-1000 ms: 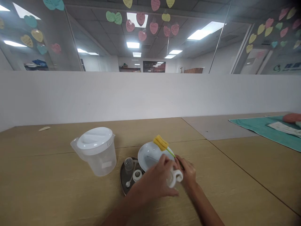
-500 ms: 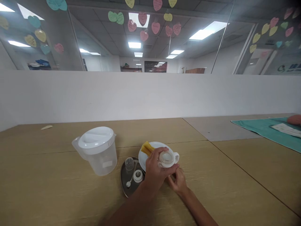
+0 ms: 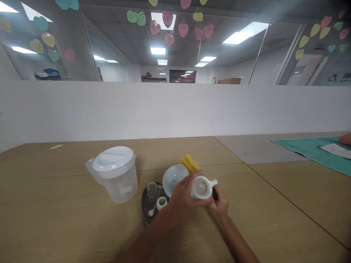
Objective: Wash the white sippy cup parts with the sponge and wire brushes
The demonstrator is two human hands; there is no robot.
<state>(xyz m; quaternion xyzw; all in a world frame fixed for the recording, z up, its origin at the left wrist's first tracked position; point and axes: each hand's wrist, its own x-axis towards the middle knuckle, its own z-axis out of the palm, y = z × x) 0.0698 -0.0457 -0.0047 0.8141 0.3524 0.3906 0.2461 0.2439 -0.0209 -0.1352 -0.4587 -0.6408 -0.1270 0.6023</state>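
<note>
My left hand [image 3: 182, 191] is closed around a small white baby bottle [image 3: 202, 187] with side handles, its round end facing me. Close against the bottle's right handle, my right hand [image 3: 219, 204] has curled fingers; what they grip is hidden. A yellow sponge [image 3: 189, 163] shows just beyond my left fingers, over the right rim of a white bowl [image 3: 172, 175]; what holds it up is hidden. On a dark tray [image 3: 145, 208] lie a clear cap [image 3: 152, 190], a white ring lid [image 3: 162, 203] and a straw with a white weighted end [image 3: 151, 213].
A clear pitcher with a white lid [image 3: 115, 160] stands left of the tray. At the far right lie a green mat [image 3: 298, 148] and a white paper [image 3: 336, 149]. A low white wall [image 3: 164, 109] runs behind the wooden table [image 3: 55, 212].
Both hands and the bottle have shifted right. The yellow sponge has moved right and up, from over the bowl to its right rim, exposing more of the bowl's inside.
</note>
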